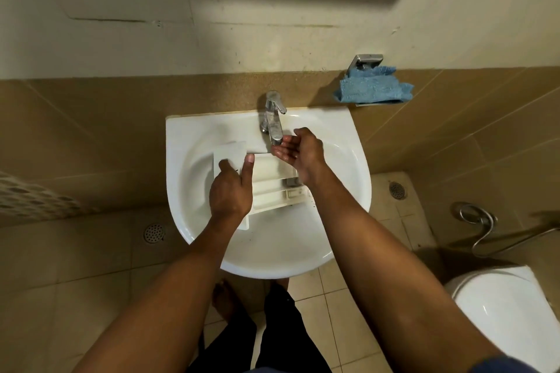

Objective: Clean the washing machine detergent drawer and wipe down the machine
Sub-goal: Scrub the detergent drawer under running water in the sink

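The white detergent drawer (pixel 269 182) lies across the bowl of a white washbasin (pixel 339 130), its front panel at the left and its compartments facing up. My left hand (pixel 231 191) grips the drawer's front panel, thumb on the inner side and fingers on the outer face. My right hand (pixel 303 151) is held palm up with its fingers cupped just under the spout of the chrome tap (pixel 272 121), above the drawer's far right end. It holds nothing.
A blue cloth (pixel 374 86) lies on a small wall shelf to the right of the tap. A toilet (pixel 509 312) stands at the lower right, with a hose (pixel 485 227) on the floor beside it. Floor drains (pixel 154 233) sit either side of the basin.
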### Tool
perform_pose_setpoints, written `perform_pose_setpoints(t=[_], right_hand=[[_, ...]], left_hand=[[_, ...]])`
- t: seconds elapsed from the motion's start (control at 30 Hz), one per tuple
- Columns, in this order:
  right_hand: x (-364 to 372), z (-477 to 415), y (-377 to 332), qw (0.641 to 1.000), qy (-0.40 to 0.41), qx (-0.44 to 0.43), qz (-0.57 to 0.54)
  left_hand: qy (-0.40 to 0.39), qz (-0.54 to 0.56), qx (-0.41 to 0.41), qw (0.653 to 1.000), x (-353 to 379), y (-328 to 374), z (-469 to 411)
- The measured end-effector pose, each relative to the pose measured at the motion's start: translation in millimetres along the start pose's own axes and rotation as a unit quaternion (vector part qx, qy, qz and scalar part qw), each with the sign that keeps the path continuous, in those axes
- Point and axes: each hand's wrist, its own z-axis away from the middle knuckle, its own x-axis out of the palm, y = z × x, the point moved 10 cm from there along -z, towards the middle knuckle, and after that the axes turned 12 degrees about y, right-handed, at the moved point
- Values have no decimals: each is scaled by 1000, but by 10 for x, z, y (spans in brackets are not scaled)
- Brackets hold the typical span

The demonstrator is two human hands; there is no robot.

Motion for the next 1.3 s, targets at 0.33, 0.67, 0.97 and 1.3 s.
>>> perform_pose_setpoints(t=[0.33, 0.67, 0.97, 1.3], right_hand=[[637, -43, 233, 973, -137, 152, -105], [67, -13, 130, 988, -79, 19, 132], [-227, 490, 457, 842, -132, -363, 377], [-421, 715, 775, 705, -133, -480, 504]], left_hand=[[18, -10, 8, 1000, -36, 36, 1], [-32, 13, -16, 999, 62, -11, -1], [-94, 23, -17, 995, 129, -96, -51], [-119, 29, -12, 992, 201, -123, -101]])
